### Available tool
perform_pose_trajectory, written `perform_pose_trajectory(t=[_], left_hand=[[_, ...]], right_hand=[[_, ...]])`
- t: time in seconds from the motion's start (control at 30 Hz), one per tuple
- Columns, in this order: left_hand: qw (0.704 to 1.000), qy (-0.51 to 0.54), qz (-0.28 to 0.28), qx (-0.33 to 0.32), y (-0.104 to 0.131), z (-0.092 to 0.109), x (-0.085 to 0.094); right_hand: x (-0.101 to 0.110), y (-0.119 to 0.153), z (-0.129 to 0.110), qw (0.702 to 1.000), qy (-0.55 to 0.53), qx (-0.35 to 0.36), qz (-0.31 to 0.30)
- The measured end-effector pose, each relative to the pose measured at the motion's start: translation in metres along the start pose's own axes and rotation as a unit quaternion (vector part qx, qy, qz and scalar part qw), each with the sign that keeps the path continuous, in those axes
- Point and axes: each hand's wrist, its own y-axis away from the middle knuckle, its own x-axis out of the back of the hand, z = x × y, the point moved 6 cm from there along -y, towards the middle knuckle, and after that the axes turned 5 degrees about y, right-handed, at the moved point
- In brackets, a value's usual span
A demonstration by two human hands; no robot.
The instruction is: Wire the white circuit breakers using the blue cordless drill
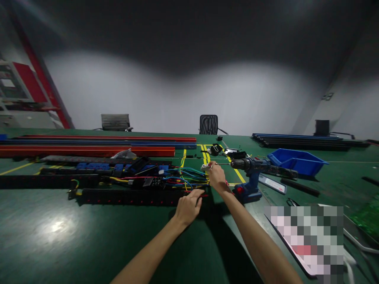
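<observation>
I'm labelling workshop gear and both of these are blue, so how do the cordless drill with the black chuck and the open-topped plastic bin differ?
The blue cordless drill with the black chuck is darker, with red accents; the open-topped blue plastic bin is a plain, brighter blue.
The drill stands on its base, bit toward the person's right hand; the bin sits farther right.
Both rest on the green table.

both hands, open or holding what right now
Left hand: fingers bent at the black strip; grip cannot be told.
Right hand: closed, apparently on a small pale part.
</observation>
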Motion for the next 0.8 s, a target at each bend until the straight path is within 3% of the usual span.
perform_pose_trajectory(t=[0.2,0.37,0.53,0.8], left_hand=[[0.999,0.001,-0.032,0.018,-0.003,-0.008,-0.009],[0.999,0.002,-0.04,0.025,-0.003,-0.009,-0.01],[0.999,0.004,-0.035,0.034,-0.004,-0.009,-0.01],[0.998,0.013,-0.032,0.043,-0.003,-0.012,-0.009]], right_hand=[[0.017,0.046,0.021,0.985,-0.143,-0.084,0.044],[0.026,0.077,0.037,0.968,-0.197,-0.14,0.063],[0.023,0.081,0.041,0.964,-0.208,-0.156,0.052],[0.018,0.084,0.025,0.971,-0.199,-0.126,0.031]])
